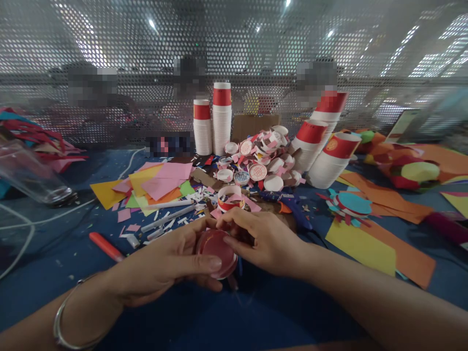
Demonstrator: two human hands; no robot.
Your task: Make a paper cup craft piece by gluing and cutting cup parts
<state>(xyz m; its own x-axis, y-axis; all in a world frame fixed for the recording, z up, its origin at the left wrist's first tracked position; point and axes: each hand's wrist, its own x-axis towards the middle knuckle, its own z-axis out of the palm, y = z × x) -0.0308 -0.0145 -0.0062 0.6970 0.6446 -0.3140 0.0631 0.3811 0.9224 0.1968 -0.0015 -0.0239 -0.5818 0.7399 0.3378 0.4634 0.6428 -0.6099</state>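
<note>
My left hand (171, 256) is closed around a dark red round paper piece (216, 248), with the thumb flat on its face. From the other side my right hand (261, 239) pinches the piece's upper edge with thumb and fingers. What lies under the fingers there is hidden. Just beyond both hands stands a red and white cut cup ring (231, 197) with pink paper strips sticking out. Behind the right hand rests a blue glue gun (300, 209), partly covered by that hand.
Stacks of paper cups (222, 119) rise behind a heap of cut cup bottoms (258, 170). Coloured paper sheets (166, 183) and scraps lie left, near a red pen-like stick (106, 246). To the right are a turquoise-topped paper piece (351, 204) and yellow paper (360, 246). A clear container (32, 170) leans far left.
</note>
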